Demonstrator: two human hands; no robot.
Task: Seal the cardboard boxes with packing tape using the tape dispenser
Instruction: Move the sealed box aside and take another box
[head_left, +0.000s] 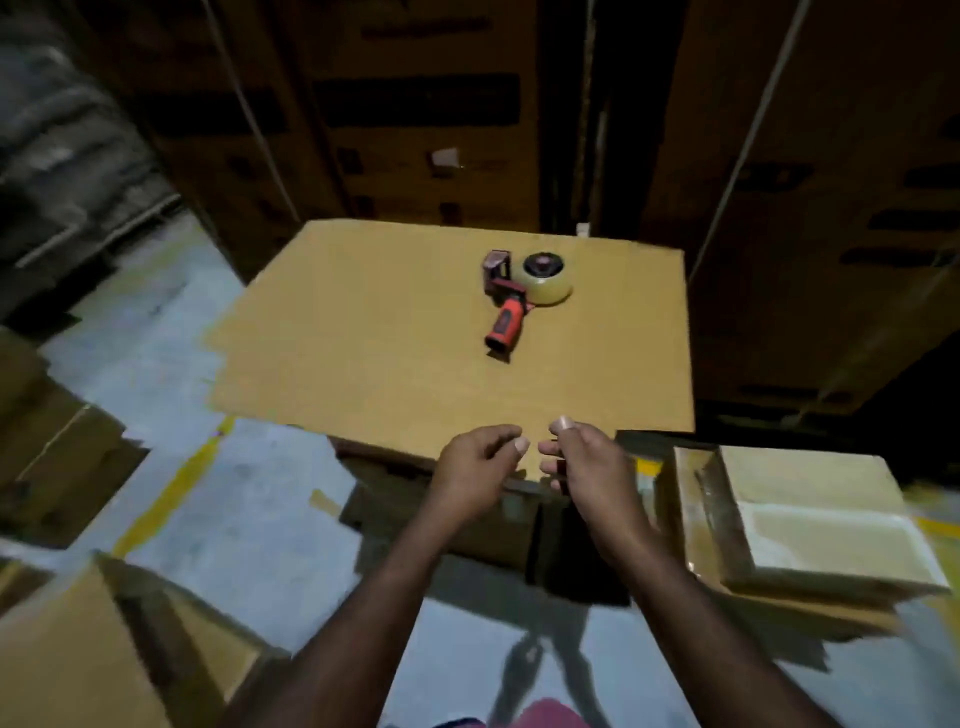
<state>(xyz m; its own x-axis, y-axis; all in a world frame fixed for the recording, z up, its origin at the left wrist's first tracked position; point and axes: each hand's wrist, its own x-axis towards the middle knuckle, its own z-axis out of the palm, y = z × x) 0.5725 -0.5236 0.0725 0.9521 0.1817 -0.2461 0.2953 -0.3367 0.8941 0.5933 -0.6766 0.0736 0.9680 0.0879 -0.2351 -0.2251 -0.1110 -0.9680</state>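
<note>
A tape dispenser (511, 299) with a red handle and a roll of clear tape lies on a flat brown cardboard sheet (363, 338), toward its far right. The sheet rests on a darker box (467, 519) below it. My left hand (475, 467) and my right hand (582, 462) hover side by side over the sheet's near edge, fingers loosely curled, holding nothing. Both hands are well short of the dispenser.
An open cardboard box (810, 519) with a white liner stands at the right. Another open box (104, 649) sits at the lower left. Tall stacked cartons (415, 104) form a wall behind. Grey floor with a yellow line (171, 493) lies to the left.
</note>
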